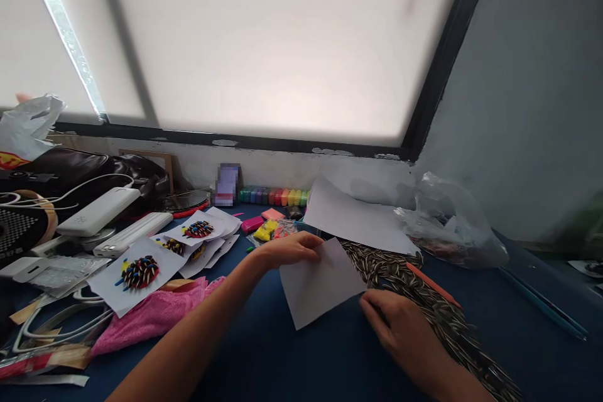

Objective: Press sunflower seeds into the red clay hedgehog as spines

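Observation:
A small white sheet of paper (pixel 323 292) is held tilted over the blue table. My left hand (pixel 294 250) pinches its far left edge between thumb and fingers. At the near right corner, my right hand (pixel 398 320) has its fingers closed on the paper's edge. Striped sunflower seeds (pixel 424 308) lie in a long heap just beyond and to the right of my right hand. An orange stick-like tool (pixel 433 284) rests on the seeds. Behind them a larger white sheet (pixel 355 213) partly covers the heap.
Paper cards with seed-and-clay figures (pixel 139 273) are stacked on the left, beside a pink cloth (pixel 153 314). Coloured clay packs (pixel 276 196) line the wall near a phone (pixel 227 185). White power banks (pixel 98 210) lie at left, a clear plastic bag (pixel 452 226) at right.

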`<state>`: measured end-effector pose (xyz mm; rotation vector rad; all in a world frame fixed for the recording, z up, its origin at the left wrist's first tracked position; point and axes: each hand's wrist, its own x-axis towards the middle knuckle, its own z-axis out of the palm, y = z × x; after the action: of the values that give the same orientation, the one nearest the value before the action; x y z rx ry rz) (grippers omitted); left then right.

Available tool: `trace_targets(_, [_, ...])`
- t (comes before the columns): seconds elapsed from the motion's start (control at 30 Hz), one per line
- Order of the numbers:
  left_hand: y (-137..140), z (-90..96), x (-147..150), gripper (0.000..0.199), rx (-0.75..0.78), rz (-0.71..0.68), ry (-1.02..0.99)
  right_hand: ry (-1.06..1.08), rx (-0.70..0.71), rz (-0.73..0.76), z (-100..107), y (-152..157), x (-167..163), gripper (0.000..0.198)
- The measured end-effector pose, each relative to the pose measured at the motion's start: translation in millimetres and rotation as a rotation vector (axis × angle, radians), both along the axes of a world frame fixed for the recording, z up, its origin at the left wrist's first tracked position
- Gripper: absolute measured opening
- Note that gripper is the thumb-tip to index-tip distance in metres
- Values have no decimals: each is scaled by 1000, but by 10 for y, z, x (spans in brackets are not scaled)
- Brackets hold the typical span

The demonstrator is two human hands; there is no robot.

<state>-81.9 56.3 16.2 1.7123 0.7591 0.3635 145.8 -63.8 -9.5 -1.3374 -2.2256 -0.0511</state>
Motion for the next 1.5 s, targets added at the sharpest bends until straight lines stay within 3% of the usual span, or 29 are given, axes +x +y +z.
trace_targets(0.07, [-20,56,0,29,74,-52,71,-17,-78,-25,-9,64,26,23])
trace_targets(0.17, [-111,78,105,26,161,-174,175,-48,-169,-109,65,140,91,26])
trace_targets(0.23, [-205,63,223,26,209,-252,231,-80,-227,-208,192,155,203,27])
trace_targets(0.43, [-452,9,508,16,422,-315,363,-227,-459,-510,563,-21,665,19])
trace_targets(0.6, [-534,-8,565,25,618,-284,324,-263,-568,-572,529,-198,709,19])
trace_targets(0.8, [-518,-193,598,30,856,-227,295,-249,-526,-699,470,-147,745,16])
trace_targets(1.0, [-480,-261,560,35,984,-91,312,-170,-526,-671,358,-145,814,21])
trace_targets(1.2, [-529,-260,689,41,1076,-270,313,8,-433,-661,404,-146,792,19])
trace_targets(1.33, [-382,-261,708,52,1054,-191,307,225,-435,-585,426,-157,747,23])
trace_targets(1.43, [-347,-178,625,41,1005,-94,250,427,-496,-464,414,-164,685,40])
trace_targets(1.5, [-407,-123,534,28,969,-131,262,613,-575,-360,409,-174,632,52])
